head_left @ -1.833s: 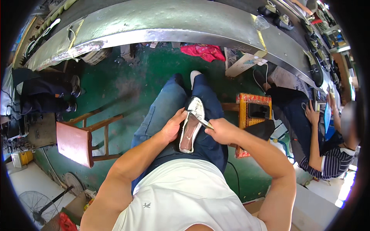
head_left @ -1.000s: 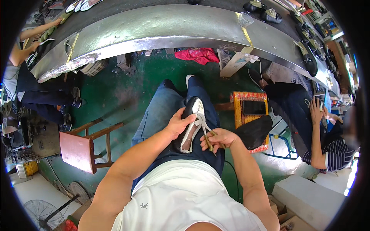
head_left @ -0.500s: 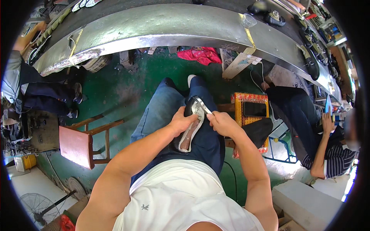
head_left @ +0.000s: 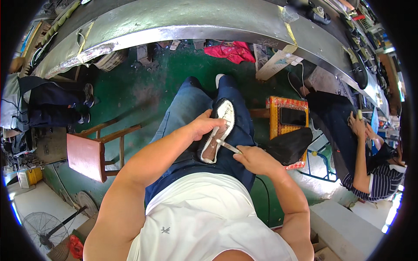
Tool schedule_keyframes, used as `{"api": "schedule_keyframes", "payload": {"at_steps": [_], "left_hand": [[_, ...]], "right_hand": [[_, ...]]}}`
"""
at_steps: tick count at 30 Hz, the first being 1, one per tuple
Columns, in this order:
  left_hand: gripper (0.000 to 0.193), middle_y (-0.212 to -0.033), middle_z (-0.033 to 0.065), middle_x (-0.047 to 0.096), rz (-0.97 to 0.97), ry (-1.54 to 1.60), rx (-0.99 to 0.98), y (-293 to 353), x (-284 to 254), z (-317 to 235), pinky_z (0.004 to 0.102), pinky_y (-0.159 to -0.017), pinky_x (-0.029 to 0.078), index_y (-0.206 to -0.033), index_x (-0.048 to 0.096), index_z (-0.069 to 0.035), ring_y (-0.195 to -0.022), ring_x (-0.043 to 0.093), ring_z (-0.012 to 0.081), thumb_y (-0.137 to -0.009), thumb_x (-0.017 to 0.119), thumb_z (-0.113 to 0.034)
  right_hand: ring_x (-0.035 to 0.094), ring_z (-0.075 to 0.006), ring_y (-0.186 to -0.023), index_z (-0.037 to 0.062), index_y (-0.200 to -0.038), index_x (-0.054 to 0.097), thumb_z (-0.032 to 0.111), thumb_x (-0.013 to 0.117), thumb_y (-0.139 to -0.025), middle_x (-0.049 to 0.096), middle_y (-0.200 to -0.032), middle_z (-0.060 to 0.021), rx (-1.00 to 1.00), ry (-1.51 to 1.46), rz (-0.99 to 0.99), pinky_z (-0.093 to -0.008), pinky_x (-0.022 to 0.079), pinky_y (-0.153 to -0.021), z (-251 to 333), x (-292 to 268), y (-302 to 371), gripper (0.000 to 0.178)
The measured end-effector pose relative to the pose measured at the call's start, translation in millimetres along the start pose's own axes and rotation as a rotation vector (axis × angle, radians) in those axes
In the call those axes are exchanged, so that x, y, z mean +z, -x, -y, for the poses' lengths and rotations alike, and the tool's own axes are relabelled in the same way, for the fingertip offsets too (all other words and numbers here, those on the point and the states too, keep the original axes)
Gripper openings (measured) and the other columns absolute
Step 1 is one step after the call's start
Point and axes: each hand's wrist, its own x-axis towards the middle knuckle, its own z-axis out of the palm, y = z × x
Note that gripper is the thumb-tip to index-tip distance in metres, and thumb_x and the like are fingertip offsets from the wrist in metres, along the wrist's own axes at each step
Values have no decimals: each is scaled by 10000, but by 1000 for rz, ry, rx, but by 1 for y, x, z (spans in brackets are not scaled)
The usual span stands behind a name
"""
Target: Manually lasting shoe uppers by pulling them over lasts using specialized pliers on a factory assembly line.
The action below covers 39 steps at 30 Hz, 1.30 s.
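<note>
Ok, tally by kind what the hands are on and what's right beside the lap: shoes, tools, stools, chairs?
Shoes: 1, shoe, held by left hand
Tools: 1, thin tool, in right hand
Stools: 1, orange stool
Chairs: 1, wooden chair
Total: 4

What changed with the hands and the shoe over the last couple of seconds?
The right hand slid its thin tool from the toe end down to the middle of the shoe. The left hand kept gripping the shoe on the lap throughout.
</note>
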Motion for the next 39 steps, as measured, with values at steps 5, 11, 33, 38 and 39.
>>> {"api": "schedule_keyframes", "payload": {"at_steps": [5,11,33,38,39], "left_hand": [[893,-1423,189,520,11,-48,36,-1,1,2,394,-1094,427,-1520,291,36,-1299,527,260,-850,799,-265],[1004,-1622,217,258,107,-355,423,28,-25,50,360,-1204,258,-1615,-57,-69,-1486,291,279,-965,669,-312],[1165,-1665,246,27,74,-541,494,35,-25,95,328,-1225,173,-1555,-237,-6,-1539,117,260,-883,704,-151],[1186,-1606,245,256,157,-430,350,42,-37,81,303,-1163,280,-1568,-260,-97,-1450,333,261,-911,722,-186],[1188,-1616,236,235,157,-464,343,44,-34,77,302,-1165,274,-1568,-263,-100,-1450,326,256,-912,724,-181]], "right_hand": [[645,-470,-842,0,-981,590,349,533,-1022,665,-869,-242,13,168,-83,-550,498,-756,5,10,6,356],[642,-479,-829,-9,-958,599,375,485,-1042,671,-890,-278,38,-18,42,-559,487,-735,-30,23,-5,409],[656,-466,-848,6,-1045,584,301,562,-1007,674,-898,-270,-26,36,-276,-542,511,-754,17,31,-14,298],[662,-461,-792,-8,-932,570,332,540,-1019,668,-857,-260,-50,62,-240,-542,514,-702,35,20,-26,352],[659,-465,-796,-12,-936,569,340,531,-1024,669,-887,-262,-121,-38,-387,-544,512,-706,37,24,-22,365]]}}
